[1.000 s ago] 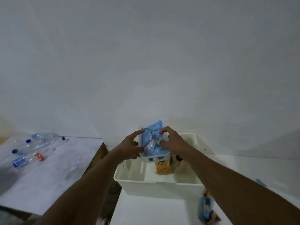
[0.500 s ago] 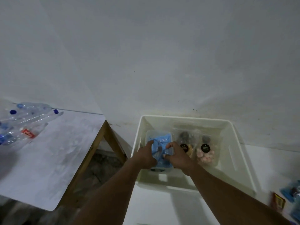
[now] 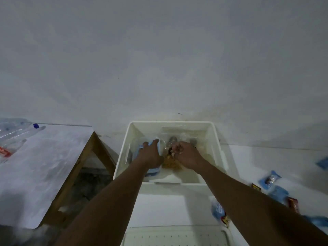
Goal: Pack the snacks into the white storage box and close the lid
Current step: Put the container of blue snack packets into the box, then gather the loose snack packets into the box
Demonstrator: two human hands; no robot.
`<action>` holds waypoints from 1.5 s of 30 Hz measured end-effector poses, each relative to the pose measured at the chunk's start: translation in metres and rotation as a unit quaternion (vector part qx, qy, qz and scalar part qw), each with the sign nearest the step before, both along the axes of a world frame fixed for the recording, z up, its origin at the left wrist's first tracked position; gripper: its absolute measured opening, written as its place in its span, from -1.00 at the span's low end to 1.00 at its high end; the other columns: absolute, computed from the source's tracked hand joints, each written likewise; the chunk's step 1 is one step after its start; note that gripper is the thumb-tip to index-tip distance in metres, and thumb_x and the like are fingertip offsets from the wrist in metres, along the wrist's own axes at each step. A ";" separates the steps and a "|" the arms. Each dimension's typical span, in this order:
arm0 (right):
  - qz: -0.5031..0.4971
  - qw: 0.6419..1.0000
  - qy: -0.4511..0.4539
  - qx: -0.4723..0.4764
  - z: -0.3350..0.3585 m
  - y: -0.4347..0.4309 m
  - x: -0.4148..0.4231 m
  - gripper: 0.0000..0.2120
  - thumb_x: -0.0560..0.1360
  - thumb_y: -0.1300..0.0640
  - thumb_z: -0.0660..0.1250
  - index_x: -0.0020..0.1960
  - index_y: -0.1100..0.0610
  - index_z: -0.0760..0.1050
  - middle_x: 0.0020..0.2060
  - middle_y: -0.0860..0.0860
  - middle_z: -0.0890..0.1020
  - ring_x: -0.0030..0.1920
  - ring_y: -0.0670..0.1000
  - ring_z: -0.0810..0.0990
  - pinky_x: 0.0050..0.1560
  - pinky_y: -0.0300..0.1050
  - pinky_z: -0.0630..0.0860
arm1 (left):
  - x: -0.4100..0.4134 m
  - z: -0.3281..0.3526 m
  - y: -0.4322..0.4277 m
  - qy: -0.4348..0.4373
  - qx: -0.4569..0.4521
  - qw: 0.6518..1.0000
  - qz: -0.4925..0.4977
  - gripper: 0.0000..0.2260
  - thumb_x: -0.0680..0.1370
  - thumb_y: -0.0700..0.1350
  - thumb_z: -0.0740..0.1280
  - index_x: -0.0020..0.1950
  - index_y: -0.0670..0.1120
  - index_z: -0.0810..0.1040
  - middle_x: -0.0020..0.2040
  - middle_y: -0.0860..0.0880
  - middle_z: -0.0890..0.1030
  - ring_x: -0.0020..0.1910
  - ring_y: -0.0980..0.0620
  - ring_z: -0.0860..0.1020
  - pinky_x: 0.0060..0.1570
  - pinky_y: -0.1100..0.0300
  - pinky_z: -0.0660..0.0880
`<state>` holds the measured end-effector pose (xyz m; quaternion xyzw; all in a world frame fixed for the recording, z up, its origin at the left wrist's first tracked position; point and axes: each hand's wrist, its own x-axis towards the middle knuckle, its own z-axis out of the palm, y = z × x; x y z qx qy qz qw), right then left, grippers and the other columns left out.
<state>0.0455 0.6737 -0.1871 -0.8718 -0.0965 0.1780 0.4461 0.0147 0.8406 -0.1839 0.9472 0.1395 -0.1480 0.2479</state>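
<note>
The white storage box stands open against the wall, and both my hands are inside it. My left hand lies flat on the blue snack pack at the box's left side, pressing it down. My right hand is curled around the top of a clear pouch of yellow-brown snacks in the middle. More clear pouches sit behind, blurred. The white lid lies on the table in front of the box. Loose blue snack packs lie to the right.
A second white-covered table with a wooden frame stands to the left, separated by a gap over the floor. Several plastic bottles lie at its far corner. A plain wall rises right behind the box.
Both hands carried the blue pack down into the box's left side. My right hand has let go of it and moved right onto the clear pouch. The view tilted down.
</note>
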 end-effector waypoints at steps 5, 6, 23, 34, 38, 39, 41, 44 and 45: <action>-0.116 0.988 -0.102 0.015 0.016 -0.112 -0.017 -0.86 0.41 0.28 0.33 -0.13 0.07 0.58 -0.25 -0.18 0.61 -0.26 -0.29 0.55 -0.25 -0.54 0.37 | -0.003 0.019 -0.100 -0.138 -0.053 0.986 -0.070 -0.46 0.47 -0.06 0.36 0.45 -0.02 0.37 0.35 -0.20 0.45 0.35 -0.22 0.43 0.32 -0.08 0.42; -0.137 0.984 -0.111 0.012 0.014 -0.136 -0.020 -0.87 0.42 0.27 0.33 -0.13 0.06 0.58 -0.24 -0.17 0.62 -0.26 -0.29 0.56 -0.25 -0.54 0.39 | -0.006 0.020 -0.122 -0.169 -0.058 0.980 -0.090 -0.50 0.48 -0.06 0.35 0.43 -0.02 0.40 0.32 -0.17 0.48 0.31 -0.18 0.47 0.29 -0.06 0.45; -0.068 0.926 -0.010 -0.371 -0.164 -0.465 -0.118 -0.05 0.21 -0.63 0.04 0.52 -0.31 0.00 0.60 0.05 -0.11 0.57 0.26 -0.21 0.37 0.53 -0.01 | -0.079 -0.159 -0.388 -0.106 0.035 0.952 -0.284 -0.32 0.52 0.37 0.01 0.59 0.19 -0.03 0.64 -0.12 -0.06 0.60 -0.25 -0.12 0.51 -0.32 0.03; -0.092 0.928 -0.203 -0.298 -0.197 -0.482 -0.117 -0.63 0.42 -0.24 0.25 0.14 -0.11 0.56 0.16 0.00 0.50 0.21 0.11 0.50 0.15 0.16 0.37 | -0.084 -0.184 -0.430 -0.086 0.152 0.952 -0.252 -0.52 0.58 0.25 0.12 0.44 0.08 0.31 0.48 -0.13 0.37 0.46 -0.29 0.27 0.30 -0.20 0.44; -0.088 0.937 -0.211 -0.266 -0.191 -0.481 -0.114 -0.68 0.40 -0.13 0.22 0.07 -0.06 0.58 -0.03 -0.03 0.53 0.00 0.07 0.53 -0.06 0.03 0.40 | -0.083 -0.180 -0.441 -0.086 0.139 0.960 -0.226 -0.59 0.58 0.11 0.23 0.39 0.02 0.38 0.34 -0.07 0.50 0.25 -0.18 0.43 0.12 0.01 0.55; -0.086 0.938 -0.210 -0.263 -0.190 -0.479 -0.115 -0.67 0.41 -0.14 0.22 0.09 -0.06 0.57 -0.04 -0.03 0.53 -0.01 0.07 0.53 -0.07 0.02 0.40 | -0.082 -0.178 -0.441 -0.084 0.126 0.964 -0.218 -0.59 0.58 0.10 0.24 0.40 0.02 0.37 0.33 -0.06 0.50 0.23 -0.16 0.44 0.11 0.04 0.55; -0.083 0.939 -0.200 -0.267 -0.187 -0.476 -0.116 -0.61 0.43 -0.22 0.22 0.16 -0.08 0.54 -0.03 -0.03 0.52 0.01 0.07 0.52 -0.06 0.02 0.40 | -0.081 -0.176 -0.441 -0.074 0.092 0.973 -0.196 -0.57 0.59 0.09 0.25 0.43 0.03 0.33 0.35 -0.04 0.46 0.23 -0.11 0.42 0.09 0.09 0.57; -0.057 0.930 -0.168 -0.321 -0.184 -0.466 -0.124 -0.37 0.34 -0.44 0.21 0.26 -0.11 0.46 0.04 0.02 0.52 0.10 0.11 0.49 0.01 0.07 0.45 | -0.084 -0.172 -0.437 -0.071 0.057 0.978 -0.189 -0.55 0.61 0.06 0.24 0.48 0.04 0.28 0.41 -0.03 0.41 0.27 -0.07 0.39 0.15 0.11 0.54; -0.040 0.924 -0.171 -0.339 -0.183 -0.462 -0.128 -0.34 0.31 -0.44 0.23 0.28 -0.10 0.45 0.06 0.05 0.53 0.12 0.15 0.50 0.01 0.10 0.47 | -0.085 -0.171 -0.435 -0.074 0.048 0.978 -0.187 -0.56 0.61 0.04 0.24 0.48 0.04 0.28 0.41 -0.02 0.42 0.28 -0.06 0.39 0.18 0.12 0.52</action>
